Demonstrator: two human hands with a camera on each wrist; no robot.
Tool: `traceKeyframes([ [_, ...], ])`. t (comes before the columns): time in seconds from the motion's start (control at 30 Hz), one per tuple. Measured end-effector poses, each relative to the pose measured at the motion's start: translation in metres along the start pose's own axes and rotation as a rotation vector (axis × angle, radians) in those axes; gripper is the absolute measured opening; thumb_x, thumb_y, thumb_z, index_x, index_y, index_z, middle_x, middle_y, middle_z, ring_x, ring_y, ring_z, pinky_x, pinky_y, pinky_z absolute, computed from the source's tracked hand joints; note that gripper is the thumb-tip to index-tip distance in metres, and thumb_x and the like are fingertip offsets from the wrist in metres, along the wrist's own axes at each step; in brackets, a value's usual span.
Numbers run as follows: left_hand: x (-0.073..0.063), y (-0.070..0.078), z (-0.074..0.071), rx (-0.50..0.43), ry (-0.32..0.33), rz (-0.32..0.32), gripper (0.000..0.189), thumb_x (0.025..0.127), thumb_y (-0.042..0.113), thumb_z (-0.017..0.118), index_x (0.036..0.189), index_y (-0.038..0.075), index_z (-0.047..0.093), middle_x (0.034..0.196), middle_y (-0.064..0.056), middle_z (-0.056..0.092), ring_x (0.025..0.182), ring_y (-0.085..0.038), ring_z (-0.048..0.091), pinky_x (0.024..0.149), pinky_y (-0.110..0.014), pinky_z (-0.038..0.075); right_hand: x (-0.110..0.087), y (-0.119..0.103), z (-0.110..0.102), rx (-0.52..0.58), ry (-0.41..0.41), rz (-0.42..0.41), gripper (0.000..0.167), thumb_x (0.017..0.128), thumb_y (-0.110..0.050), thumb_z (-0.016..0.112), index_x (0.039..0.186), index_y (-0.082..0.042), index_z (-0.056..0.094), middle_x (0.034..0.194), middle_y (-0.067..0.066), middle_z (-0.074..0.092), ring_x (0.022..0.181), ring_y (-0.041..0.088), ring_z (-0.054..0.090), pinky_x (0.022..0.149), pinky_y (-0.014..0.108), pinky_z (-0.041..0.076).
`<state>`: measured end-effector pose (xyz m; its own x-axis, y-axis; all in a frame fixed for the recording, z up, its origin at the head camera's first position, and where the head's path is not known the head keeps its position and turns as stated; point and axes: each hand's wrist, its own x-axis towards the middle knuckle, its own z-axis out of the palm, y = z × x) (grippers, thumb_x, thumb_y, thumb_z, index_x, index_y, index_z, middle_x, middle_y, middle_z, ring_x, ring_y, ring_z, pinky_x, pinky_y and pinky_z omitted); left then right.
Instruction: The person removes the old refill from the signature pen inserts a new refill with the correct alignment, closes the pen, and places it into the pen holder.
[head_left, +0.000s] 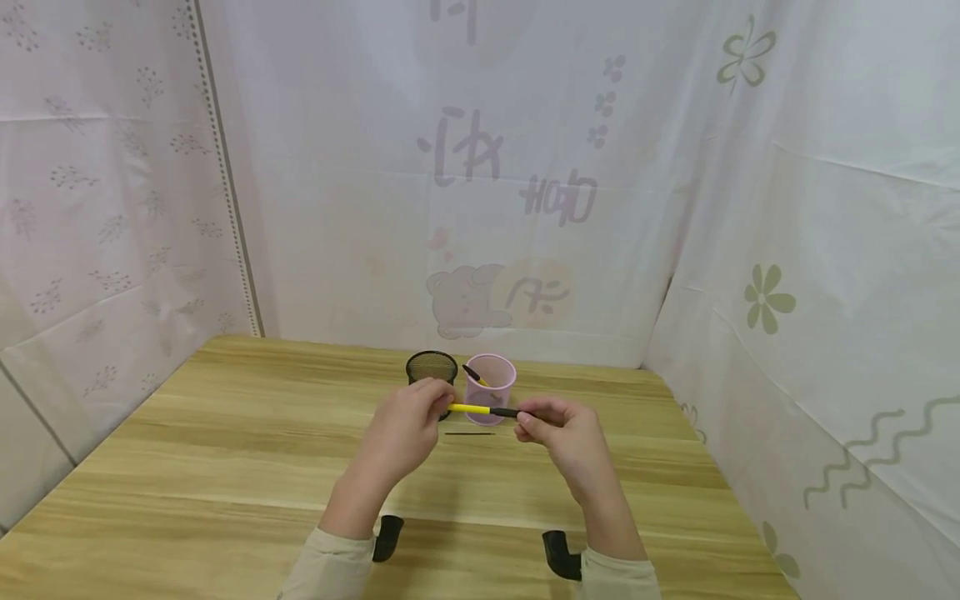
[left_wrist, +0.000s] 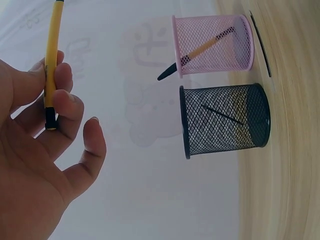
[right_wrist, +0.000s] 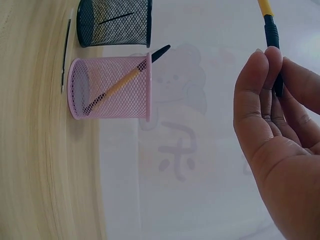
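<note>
Level over the table, a yellow pen (head_left: 472, 409) with black ends is held between both hands. My left hand (head_left: 405, 423) pinches its yellow barrel near one end, thumb against fingers, with the little finger held away. The right hand (head_left: 567, 431) grips the long black end with thumb and fingertips. Just beyond the pen stands a pink mesh pen cup (right_wrist: 135, 107), holding another yellow pen whose black end (right_wrist: 161, 52) sticks out over the rim. Beside it, a black mesh pen cup (left_wrist: 210, 142) has a thin dark rod (left_wrist: 222, 115) leaning inside.
A thin black rod (head_left: 470, 433) lies on the wooden table (head_left: 225, 467) in front of the cups. White patterned cloth (head_left: 337, 208) hangs behind and on both sides. Black curved pieces (head_left: 388, 537) sit by the wrists.
</note>
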<state>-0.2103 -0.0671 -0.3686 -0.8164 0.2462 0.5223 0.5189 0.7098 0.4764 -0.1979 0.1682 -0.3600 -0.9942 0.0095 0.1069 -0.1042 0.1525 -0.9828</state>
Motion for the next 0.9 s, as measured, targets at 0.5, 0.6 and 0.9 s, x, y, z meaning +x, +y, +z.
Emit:
traceKeyframes([
  [0.5, 0.0001, 0.0002, -0.0004, -0.038, -0.035, 0.000, 0.014, 0.107, 0.008, 0.062, 0.099, 0.013, 0.073, 0.080, 0.007, 0.063, 0.070, -0.010, 0.051, 0.069, -0.028, 0.048, 0.0002, 0.0013, 0.0005, -0.014, 0.000, 0.002, 0.015, 0.098, 0.004, 0.072, 0.111, 0.009, 0.075, 0.096, 0.010, 0.078, 0.085, 0.017, 0.074, 0.082, 0.026, 0.063],
  [0.6, 0.0004, 0.0001, 0.0007, -0.045, -0.033, 0.010, 0.014, 0.106, 0.006, 0.063, 0.098, 0.011, 0.074, 0.079, 0.005, 0.063, 0.070, -0.011, 0.053, 0.069, -0.028, 0.049, 0.0001, 0.0014, 0.0008, -0.018, -0.005, 0.010, 0.014, 0.097, 0.004, 0.072, 0.110, 0.008, 0.075, 0.094, 0.010, 0.078, 0.083, 0.018, 0.074, 0.081, 0.027, 0.064],
  [0.9, 0.0006, 0.0020, 0.0006, -0.085, -0.025, 0.010, 0.015, 0.101, -0.001, 0.067, 0.101, 0.010, 0.077, 0.099, -0.002, 0.080, 0.082, -0.013, 0.069, 0.077, -0.034, 0.060, -0.0001, 0.0003, 0.0002, 0.000, -0.033, 0.044, 0.018, 0.104, -0.003, 0.067, 0.109, 0.013, 0.073, 0.080, 0.007, 0.075, 0.071, 0.015, 0.071, 0.072, 0.030, 0.065],
])
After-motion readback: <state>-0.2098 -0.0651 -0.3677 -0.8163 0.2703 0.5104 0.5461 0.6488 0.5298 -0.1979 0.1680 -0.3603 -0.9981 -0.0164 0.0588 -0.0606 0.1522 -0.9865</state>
